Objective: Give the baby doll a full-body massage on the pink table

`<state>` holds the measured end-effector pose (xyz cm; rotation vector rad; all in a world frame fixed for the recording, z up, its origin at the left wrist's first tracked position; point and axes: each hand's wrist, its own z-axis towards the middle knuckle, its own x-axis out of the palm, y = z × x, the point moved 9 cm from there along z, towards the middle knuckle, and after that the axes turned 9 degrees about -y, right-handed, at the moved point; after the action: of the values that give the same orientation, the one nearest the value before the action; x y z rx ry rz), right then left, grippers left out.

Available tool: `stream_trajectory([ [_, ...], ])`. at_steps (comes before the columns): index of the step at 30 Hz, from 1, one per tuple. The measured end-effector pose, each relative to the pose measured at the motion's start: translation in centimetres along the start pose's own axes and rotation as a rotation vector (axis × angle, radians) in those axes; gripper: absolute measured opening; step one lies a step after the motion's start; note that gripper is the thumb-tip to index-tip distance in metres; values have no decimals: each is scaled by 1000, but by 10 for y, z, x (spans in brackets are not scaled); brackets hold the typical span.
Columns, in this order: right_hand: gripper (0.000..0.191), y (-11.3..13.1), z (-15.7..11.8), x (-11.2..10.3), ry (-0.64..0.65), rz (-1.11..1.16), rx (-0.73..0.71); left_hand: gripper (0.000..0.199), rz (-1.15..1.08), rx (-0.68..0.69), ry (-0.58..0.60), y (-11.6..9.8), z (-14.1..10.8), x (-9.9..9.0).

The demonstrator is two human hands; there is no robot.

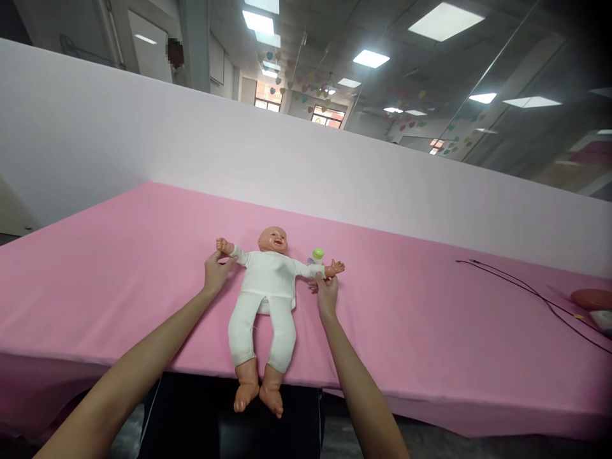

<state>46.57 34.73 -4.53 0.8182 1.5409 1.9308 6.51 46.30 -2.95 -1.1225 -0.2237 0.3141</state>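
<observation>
A baby doll in a white long-sleeved suit lies on its back on the pink-covered table, its bare feet past the front edge. My left hand grips the doll's arm just below its small fist. My right hand holds the other arm near the wrist, from underneath. A baby bottle with a green top stands or lies just behind that arm, partly hidden by it.
A dark cable runs across the cloth at the right, ending near an orange-red object and a pale packet. A white wall panel rises behind the table. Dark clothing shows below the front edge.
</observation>
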Motion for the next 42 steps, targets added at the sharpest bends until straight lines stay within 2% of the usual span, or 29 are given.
stream_trajectory([
  [4,51,7,-9,6,58,-98,-86,28,81,41,18,-1,-2,-1],
  [6,47,16,-16,14,148,-191,-207,28,136,190,114,-13,-10,8],
  [10,34,32,-38,36,350,-377,-532,30,184,615,348,-48,-40,32],
  [12,34,32,-48,45,427,-489,-631,34,215,728,388,-56,-49,37],
  [14,37,29,-53,50,467,-574,-663,35,245,767,398,-59,-51,38],
  [17,36,30,-54,50,440,-528,-637,34,251,725,396,-57,-49,38],
  [20,33,28,-41,41,331,-344,-466,32,200,519,324,-46,-37,32],
  [21,37,23,-34,36,280,-276,-368,38,169,416,281,-38,-32,29],
  [24,53,8,-10,14,91,-101,-98,75,62,125,92,-13,-14,12],
  [26,60,1,5,-6,-40,-35,-5,94,45,-10,-34,3,-3,-3],
  [28,64,-2,18,-26,-135,-46,30,98,124,-91,-99,16,7,-15],
  [30,66,-3,29,-46,-210,-148,10,92,297,-97,-82,21,15,-23],
  [32,66,1,36,-60,-251,-304,-68,80,521,-37,-56,21,21,-29],
  [34,60,4,38,-66,-241,-435,-163,68,708,15,-62,20,24,-36],
  [36,52,7,36,-64,-206,-510,-238,61,803,26,-79,21,24,-42],
  [39,47,17,29,-60,-184,-588,-286,66,796,39,-95,13,20,-40],
  [41,45,30,27,-53,-174,-611,-320,69,685,128,-81,-12,15,-25],
  [42,44,38,26,-47,-155,-614,-349,66,588,189,-49,-29,10,-10],
])
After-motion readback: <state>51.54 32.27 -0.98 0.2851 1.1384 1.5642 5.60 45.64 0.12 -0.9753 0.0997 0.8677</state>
